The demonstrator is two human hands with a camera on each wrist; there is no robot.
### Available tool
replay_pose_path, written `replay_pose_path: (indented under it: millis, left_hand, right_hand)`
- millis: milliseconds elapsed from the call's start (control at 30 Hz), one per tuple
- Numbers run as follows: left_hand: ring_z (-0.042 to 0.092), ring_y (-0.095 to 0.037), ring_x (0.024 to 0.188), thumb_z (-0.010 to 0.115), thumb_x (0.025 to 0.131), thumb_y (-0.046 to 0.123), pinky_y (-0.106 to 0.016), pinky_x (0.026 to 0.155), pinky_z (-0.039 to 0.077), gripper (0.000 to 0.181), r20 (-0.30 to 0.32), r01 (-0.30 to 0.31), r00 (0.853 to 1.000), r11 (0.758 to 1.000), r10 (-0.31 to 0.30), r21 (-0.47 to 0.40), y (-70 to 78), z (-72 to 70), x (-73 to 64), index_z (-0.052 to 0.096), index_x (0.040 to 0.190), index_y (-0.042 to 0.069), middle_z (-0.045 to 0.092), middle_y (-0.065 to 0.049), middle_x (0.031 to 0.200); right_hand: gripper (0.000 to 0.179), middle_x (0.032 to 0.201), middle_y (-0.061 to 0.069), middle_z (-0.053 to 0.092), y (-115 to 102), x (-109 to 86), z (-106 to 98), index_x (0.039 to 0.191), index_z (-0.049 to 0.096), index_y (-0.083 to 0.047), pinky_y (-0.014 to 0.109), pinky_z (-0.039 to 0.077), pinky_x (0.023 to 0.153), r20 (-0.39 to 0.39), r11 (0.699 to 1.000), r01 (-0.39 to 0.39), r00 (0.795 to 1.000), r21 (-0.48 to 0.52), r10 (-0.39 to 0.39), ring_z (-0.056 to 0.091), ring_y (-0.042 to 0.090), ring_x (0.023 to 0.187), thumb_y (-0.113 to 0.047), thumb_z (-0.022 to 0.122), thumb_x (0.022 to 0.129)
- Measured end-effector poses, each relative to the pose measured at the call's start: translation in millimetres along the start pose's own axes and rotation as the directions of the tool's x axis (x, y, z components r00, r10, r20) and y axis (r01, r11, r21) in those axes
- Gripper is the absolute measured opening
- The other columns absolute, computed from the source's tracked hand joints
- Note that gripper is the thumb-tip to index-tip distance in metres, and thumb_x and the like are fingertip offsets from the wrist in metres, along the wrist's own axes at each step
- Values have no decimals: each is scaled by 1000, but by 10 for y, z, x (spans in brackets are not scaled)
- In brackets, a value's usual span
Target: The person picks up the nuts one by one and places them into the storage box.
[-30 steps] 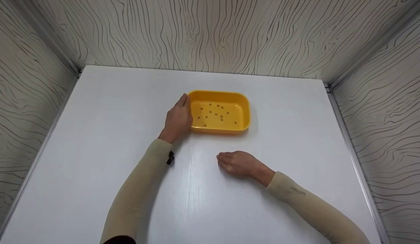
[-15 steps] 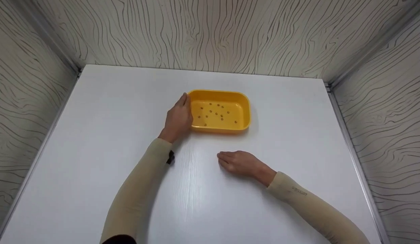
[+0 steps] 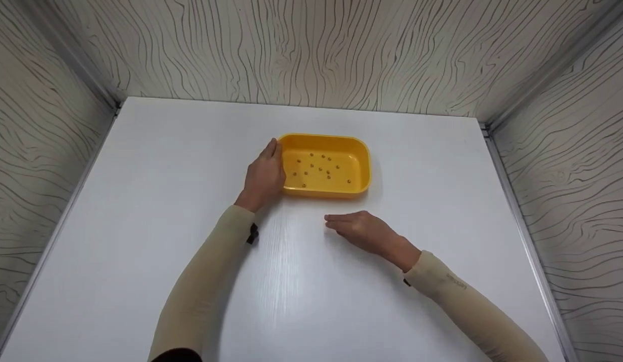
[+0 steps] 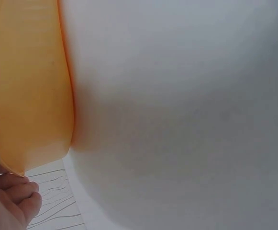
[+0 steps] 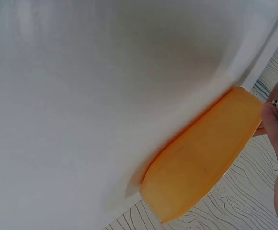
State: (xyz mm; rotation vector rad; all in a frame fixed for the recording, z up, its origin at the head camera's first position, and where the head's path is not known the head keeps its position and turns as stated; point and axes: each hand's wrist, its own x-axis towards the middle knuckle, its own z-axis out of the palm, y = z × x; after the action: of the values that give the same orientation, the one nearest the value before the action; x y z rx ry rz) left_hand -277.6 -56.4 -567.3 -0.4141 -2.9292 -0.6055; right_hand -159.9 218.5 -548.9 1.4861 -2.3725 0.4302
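A yellow plastic tray (image 3: pixel 324 193) with rounded corners lies on the white table, with several small metallic beads (image 3: pixel 320 169) scattered over its floor. At its left end my left hand (image 3: pixel 265 174) grips the wall; in the left wrist view, curled fingers (image 4: pixel 21 194) show by the rim. My right hand (image 3: pixel 367 231) is in front of the tray, apart from it. In the right wrist view, its thumb and fingertip pinch a small shiny bead (image 5: pixel 274 102), mostly covered by the fingers.
Wood-grain panels, including the back panel (image 3: pixel 311 55), enclose the white table (image 3: pixel 140 226) at the back and both sides. Metal strips, such as the right strip (image 3: pixel 522 226), run along the side edges.
My right hand has moved a little forward toward the tray and turned slightly, its fingertips now nearer the tray's front wall. The left hand and the tray stay where they were.
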Motion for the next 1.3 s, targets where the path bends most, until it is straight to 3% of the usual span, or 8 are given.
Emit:
replay_pose_path:
  millis: [200, 333, 467, 567, 733, 967, 1133, 1300]
  left_hand:
    - [42, -32, 156, 40, 113, 17, -44, 127, 40, 52, 16, 24, 1000, 1000, -24, -4, 10, 2, 0, 35, 160, -4, 38, -19, 169]
    - [40, -31, 157, 40, 113, 17, -43, 127, 38, 53, 29, 40, 999, 999, -40, -21, 14, -1, -3, 33, 161, -3, 36, -18, 170]
    - [40, -31, 157, 40, 113, 17, -43, 127, 39, 53, 27, 41, 999, 999, -41, -9, 7, -7, -4, 32, 162, -3, 36, -17, 170]
    - [40, -30, 157, 41, 113, 17, -43, 127, 40, 54, 32, 46, 998, 999, -46, 8, 12, -21, -1, 32, 162, -2, 36, -17, 171]
    - [37, -29, 158, 41, 113, 19, -43, 129, 37, 56, 69, 70, 995, 998, -70, -1, 31, -36, -1, 28, 165, 1, 32, -14, 173]
    - [36, -28, 159, 40, 114, 19, -43, 130, 35, 56, 68, 72, 995, 997, -71, -16, 30, -38, 2, 27, 165, 1, 31, -13, 173]
    - [34, -28, 160, 40, 114, 20, -43, 131, 33, 57, 78, 85, 994, 996, -83, -28, 31, -29, -1, 25, 166, 3, 30, -13, 174]
    - [36, -29, 159, 37, 115, 21, -44, 130, 34, 55, 62, 72, 996, 997, -70, -15, 33, -30, -12, 26, 165, 1, 32, -15, 173]
  right_hand:
    - [33, 107, 12, 83, 18, 76, -120, 110, 81, -1, 31, 66, 80, -97, 970, -115, 986, 215, 138, 81, 23, 99, 15, 78, 81]
    - [33, 109, 12, 82, 15, 133, -213, 113, 81, -2, 28, 66, 81, -101, 913, -240, 952, 331, 287, 81, 24, 100, 13, 77, 84]
    - [29, 110, 10, 82, 17, 226, -287, 115, 81, -4, 17, 64, 77, -85, 778, -383, 871, 498, 483, 79, 15, 90, 9, 75, 89]
    - [25, 108, 10, 82, 39, 305, -311, 113, 81, -4, 15, 63, 74, -78, 667, -431, 803, 608, 591, 74, 8, 83, 7, 74, 91]
    - [19, 108, 14, 82, 117, 386, -315, 109, 82, 0, 22, 65, 82, -46, 517, -441, 726, 734, 686, 80, 13, 97, 3, 76, 91]
    - [18, 114, 21, 80, 269, 467, -369, 110, 81, 1, 30, 65, 89, 76, 265, -448, 611, 854, 788, 80, 25, 104, -5, 78, 93]
    - [22, 113, 17, 80, 355, 525, -436, 114, 80, 0, 32, 65, 91, 152, 147, -463, 549, 874, 822, 80, 25, 105, -10, 78, 95]
    - [25, 113, 12, 81, 437, 581, -458, 116, 79, -1, 32, 64, 92, 194, 73, -456, 511, 887, 837, 80, 22, 105, -13, 79, 94]
